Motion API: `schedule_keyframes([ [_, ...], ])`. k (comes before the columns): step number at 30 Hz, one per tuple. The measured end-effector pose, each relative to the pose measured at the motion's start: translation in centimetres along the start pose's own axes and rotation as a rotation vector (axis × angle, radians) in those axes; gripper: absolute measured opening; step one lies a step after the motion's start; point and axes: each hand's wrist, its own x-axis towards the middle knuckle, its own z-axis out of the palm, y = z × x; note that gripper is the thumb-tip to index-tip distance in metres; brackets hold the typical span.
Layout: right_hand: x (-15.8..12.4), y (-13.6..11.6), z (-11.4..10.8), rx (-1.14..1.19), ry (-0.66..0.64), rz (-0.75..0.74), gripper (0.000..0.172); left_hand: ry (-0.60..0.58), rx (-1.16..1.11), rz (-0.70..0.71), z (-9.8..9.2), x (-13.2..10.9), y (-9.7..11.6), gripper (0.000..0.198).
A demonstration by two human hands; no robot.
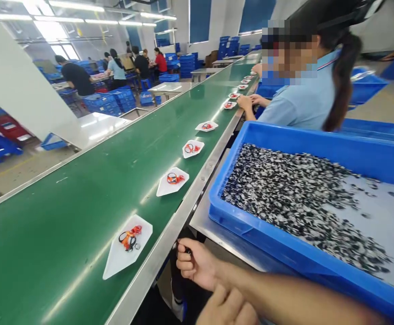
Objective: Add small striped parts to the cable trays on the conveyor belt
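My right hand is closed, thumb pressed on curled fingers, just beside the conveyor's metal edge. A small dark bit shows between its fingers, too small to name. Below it, my left hand is cut off by the bottom of the view. Its fingers are curled, and whatever they may hold is hidden. Nearest on the green conveyor belt lies a white pointed tray with orange, red and black loop-like pieces and a small ring. To the right, a blue bin holds many small black and white pieces.
More white trays with similar red and orange contents run up the belt. A metal rail borders the belt. A co-worker in a light blue shirt sits beyond the bin, hands at the belt. Other people and blue crates stand farther back.
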Motion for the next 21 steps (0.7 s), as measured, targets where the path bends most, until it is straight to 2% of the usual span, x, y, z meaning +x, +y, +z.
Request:
schedule_keyframes([
  [2, -0.4, -0.5, 0.6, 0.039, -0.038, -0.027, 0.025, -0.010, 0.053, -0.073, -2.2, -0.2, -2.9, 0.019],
  [5, -1.1, -1.1, 1.6, 0.157, -0.037, -0.072, 0.023, -0.184, 0.149, -0.147, -4.6, 0.2, -6.2, 0.019],
  [7, -1.6, -1.2, 2.0, 0.247, -0.032, -0.065, 0.018, -0.295, 0.238, -0.177, -5.1, 0.5, -7.7, 0.019],
  [9, -1.8, -1.1, 2.2, 0.289, -0.035, -0.052, 0.016, -0.352, 0.314, -0.178, -4.8, 0.7, -8.7, 0.018],
  [11, -1.8, -0.9, 2.1, 0.309, -0.029, -0.056, 0.016, -0.334, 0.350, -0.160, -4.3, 0.6, -9.4, 0.016],
  [14, -1.4, -0.8, 1.5, 0.366, -0.035, -0.060, 0.016, -0.201, 0.302, -0.130, -3.4, 0.2, -10.1, 0.022],
  [17, -0.9, -0.8, 0.9, 0.475, -0.076, -0.038, 0.013, -0.053, 0.110, -0.128, -3.2, -0.1, -10.5, 0.034],
  [21, -0.6, -0.6, 0.6, 0.417, -0.110, -0.079, 0.011, -0.020, -0.126, -0.200, -4.0, 0.3, -10.8, 0.035],
])
